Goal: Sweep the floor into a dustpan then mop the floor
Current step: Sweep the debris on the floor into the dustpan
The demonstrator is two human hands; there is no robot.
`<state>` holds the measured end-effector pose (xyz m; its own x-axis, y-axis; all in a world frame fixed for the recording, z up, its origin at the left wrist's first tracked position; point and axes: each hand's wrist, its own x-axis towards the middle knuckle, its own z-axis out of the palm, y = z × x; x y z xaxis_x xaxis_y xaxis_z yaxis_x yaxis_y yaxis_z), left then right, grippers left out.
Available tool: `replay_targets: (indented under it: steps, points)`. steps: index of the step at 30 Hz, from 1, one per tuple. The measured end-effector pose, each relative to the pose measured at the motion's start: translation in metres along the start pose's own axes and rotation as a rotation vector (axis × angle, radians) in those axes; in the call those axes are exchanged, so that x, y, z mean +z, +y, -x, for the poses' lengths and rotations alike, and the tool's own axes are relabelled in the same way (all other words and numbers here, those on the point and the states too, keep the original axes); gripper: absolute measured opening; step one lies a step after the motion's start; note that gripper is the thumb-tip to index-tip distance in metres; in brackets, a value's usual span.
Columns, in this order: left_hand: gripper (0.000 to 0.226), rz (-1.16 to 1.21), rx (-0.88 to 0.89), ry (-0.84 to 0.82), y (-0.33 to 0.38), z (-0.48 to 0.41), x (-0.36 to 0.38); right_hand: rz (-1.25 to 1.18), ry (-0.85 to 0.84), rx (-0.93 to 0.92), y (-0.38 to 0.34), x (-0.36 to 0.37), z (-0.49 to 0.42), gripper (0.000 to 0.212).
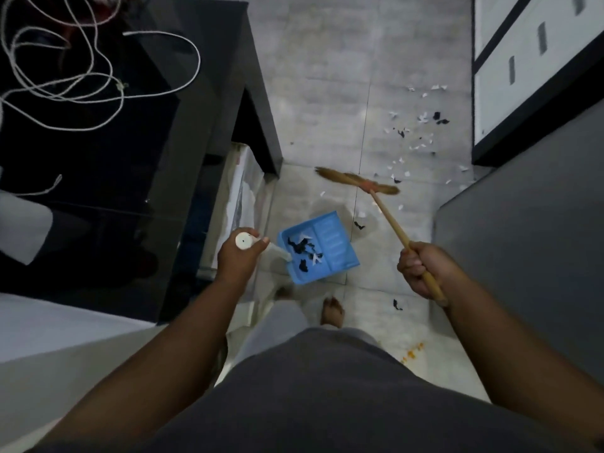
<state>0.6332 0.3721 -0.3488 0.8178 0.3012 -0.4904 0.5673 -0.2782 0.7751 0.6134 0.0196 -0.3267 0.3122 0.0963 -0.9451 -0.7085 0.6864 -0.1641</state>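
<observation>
A blue dustpan point(330, 243) sits on the grey tiled floor and holds several black and white paper scraps. My left hand point(237, 256) grips the top of its white upright handle point(244, 240). My right hand point(421, 268) grips the wooden handle of a broom point(390, 220), whose straw head point(356, 181) lies on the floor beyond the pan. Several black and white scraps point(418, 132) are scattered on the tiles past the broom head, a few lie beside the pan, and one black scrap point(397, 305) is near my foot.
A black glass-topped table point(98, 152) with a tangled white cord point(98, 76) stands at the left. A white cabinet with dark handles point(536, 60) is at the far right, above a grey surface point(523, 250). My bare foot point(332, 311) stands behind the pan. Orange crumbs point(412, 352) lie at the lower right.
</observation>
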Motion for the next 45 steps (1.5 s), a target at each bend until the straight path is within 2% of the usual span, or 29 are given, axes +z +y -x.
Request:
replay_targets:
  steps: [10, 18, 22, 28, 32, 35, 38, 45]
  points:
    - [0.017, -0.037, -0.058, -0.068, 0.018, -0.105, 0.0, 0.053, 0.118, -0.006, -0.054, 0.104, -0.068, 0.03]
    - [0.024, -0.116, -0.054, -0.094, 0.022, -0.157, 0.003, 0.369, 0.191, -0.041, -0.079, 0.149, -0.144, 0.025]
    - [0.03, -0.136, -0.066, -0.071, 0.021, -0.168, 0.01, 0.47, 0.23, -0.021, -0.086, 0.133, -0.169, 0.024]
    - [0.015, -0.229, -0.065, -0.078, 0.037, -0.174, 0.039, 0.552, 0.38, 0.002, -0.109, 0.067, -0.158, 0.022]
    - [0.016, -0.256, -0.058, -0.099, 0.053, -0.182, 0.056, 0.491, 0.479, -0.032, -0.113, 0.022, -0.129, 0.019]
    - [0.02, -0.261, -0.053, -0.114, 0.063, -0.184, 0.069, 0.371, 0.469, -0.072, -0.111, 0.0, -0.105, 0.022]
    - [0.024, -0.248, -0.062, -0.119, 0.072, -0.184, 0.079, 0.355, 0.455, -0.076, -0.105, -0.01, -0.087, 0.025]
    - [0.017, -0.251, -0.013, -0.098, 0.083, -0.183, 0.088, 0.553, 0.44, -0.022, -0.084, -0.017, -0.095, 0.023]
